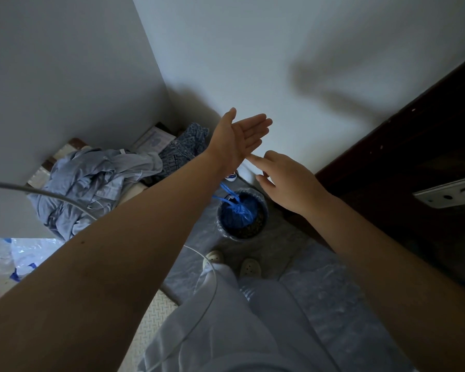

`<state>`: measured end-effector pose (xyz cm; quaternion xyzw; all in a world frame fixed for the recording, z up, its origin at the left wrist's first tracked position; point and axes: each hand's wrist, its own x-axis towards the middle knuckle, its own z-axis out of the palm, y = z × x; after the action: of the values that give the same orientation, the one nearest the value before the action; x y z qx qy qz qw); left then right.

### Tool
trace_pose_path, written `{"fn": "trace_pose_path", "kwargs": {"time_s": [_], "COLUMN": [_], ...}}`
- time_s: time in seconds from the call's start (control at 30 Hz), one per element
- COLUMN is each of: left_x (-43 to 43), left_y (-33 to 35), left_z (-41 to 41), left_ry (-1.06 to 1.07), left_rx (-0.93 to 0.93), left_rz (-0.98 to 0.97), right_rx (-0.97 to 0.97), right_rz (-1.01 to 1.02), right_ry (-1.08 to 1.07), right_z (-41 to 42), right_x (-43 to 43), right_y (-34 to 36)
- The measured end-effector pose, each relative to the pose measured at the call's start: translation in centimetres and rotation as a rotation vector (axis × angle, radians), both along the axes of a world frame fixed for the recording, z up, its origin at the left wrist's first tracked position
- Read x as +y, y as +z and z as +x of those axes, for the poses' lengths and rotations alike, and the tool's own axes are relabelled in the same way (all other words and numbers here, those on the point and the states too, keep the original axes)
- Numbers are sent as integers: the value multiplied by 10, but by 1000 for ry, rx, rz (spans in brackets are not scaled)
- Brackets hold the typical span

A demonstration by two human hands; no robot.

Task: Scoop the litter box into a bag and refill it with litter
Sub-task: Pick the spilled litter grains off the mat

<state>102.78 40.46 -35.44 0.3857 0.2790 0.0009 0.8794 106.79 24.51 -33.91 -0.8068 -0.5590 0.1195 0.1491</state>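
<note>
A tied blue plastic bag (238,214) sits in a small round dark bin (263,210) on the floor, straight ahead of my feet. Both my hands are raised in front of the white wall, well above the bin. My left hand (240,138) is flat with the palm up and fingers stretched out. My right hand (287,178) hovers just to its right, palm down, fingers spread, its fingertips almost touching the left palm's edge. Neither hand holds anything. No litter box or scoop is in view.
A heap of pale blue clothes (91,181) and jeans (184,149) lies in the left corner. A dark wooden door (414,162) stands at the right. A clear plastic bag with blue print (19,259) lies at the lower left. A white cable (209,291) hangs by my legs.
</note>
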Motion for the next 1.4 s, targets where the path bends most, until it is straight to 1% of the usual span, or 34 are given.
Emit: {"fn": "trace_pose_path", "kwargs": {"time_s": [0.1, 0.17, 0.37, 0.43, 0.57, 0.63, 0.73, 0.87, 0.93, 1.03, 1.1, 1.2, 1.33, 1.4], "left_x": [-3, -4, -5, -7, -12, -15, -17, -15, -16, -21, -24, -26, -21, -22], "left_y": [2, 3, 2, 0, -3, 0, 5, 6, 4, 4, 7, 13, 14, 12], "left_z": [2, 3, 2, 1, 0, 1, 3, 0, -2, 0, 2, 5, 3, 2], "left_ry": [21, 34, 33, 30, 53, 75, 85, 81, 94, 114, 124, 135, 131, 131], "left_rx": [-4, -5, 14, 23, 34, 31, 32, 35, 41, 44, 47, 38, 30, 33], "left_rz": [-52, -58, 16, 29, 2, -30, 3, 32, 27, -7, -19, 16, 38, 34], "right_rx": [21, 30, 35, 30, 16, 21, 33, 0, -3, 33, 62, 99, 64, 73], "right_rz": [72, 80, -19, -19, 99, 146, 86, 15, 40, 142, 184, 140, 31, 60], "right_ry": [-23, -8, 24, 26, -71, -81, -9, 50, 43, -24, -21, 8, 86, 61], "right_z": [1, 0, -12, -11, -4, -5, -9, -7, -1, 2, -2, -9, -5, 3], "right_x": [10, 16, -4, -14, -9, 0, 1, -21, -25, -12, -2, -3, -28, -31], "right_y": [5, 5, -12, -13, -2, 0, -7, -17, -16, -9, -6, -11, -22, -20]}}
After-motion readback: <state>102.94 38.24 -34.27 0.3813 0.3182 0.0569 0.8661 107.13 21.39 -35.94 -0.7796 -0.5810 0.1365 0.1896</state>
